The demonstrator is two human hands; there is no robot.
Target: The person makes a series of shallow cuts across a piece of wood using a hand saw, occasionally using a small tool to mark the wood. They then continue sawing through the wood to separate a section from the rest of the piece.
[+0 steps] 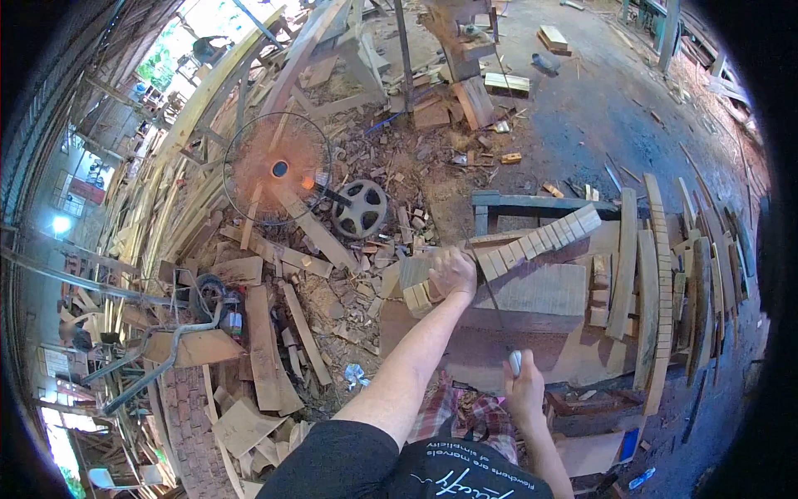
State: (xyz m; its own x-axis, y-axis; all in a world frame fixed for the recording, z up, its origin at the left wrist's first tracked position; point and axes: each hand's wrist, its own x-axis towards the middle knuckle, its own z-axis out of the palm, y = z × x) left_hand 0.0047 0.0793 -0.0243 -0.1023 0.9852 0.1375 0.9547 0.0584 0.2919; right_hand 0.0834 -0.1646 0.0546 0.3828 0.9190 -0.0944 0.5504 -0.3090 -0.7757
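My left hand (pixel 455 274) is clasped over a curved wooden piece (pixel 544 239) marked with several crosswise lines, pressing it against a thick wooden block (pixel 532 293). Part of the piece is hidden under my fingers and shows again to their left. In my right hand (pixel 524 389), close to my body, is the pale grey handle of a handsaw (pixel 496 312). The thin dark blade slants up and away from the handle, crossing the curved piece just right of my left hand.
Another curved, line-marked wooden strip (pixel 662 291) stands among long boards on the right. A dark bench frame (pixel 544 200) is behind the block. Offcuts and a spoked wheel (pixel 360 209) lie to the left, near a wheelbarrow (pixel 195 348). Large planks lean at the far left.
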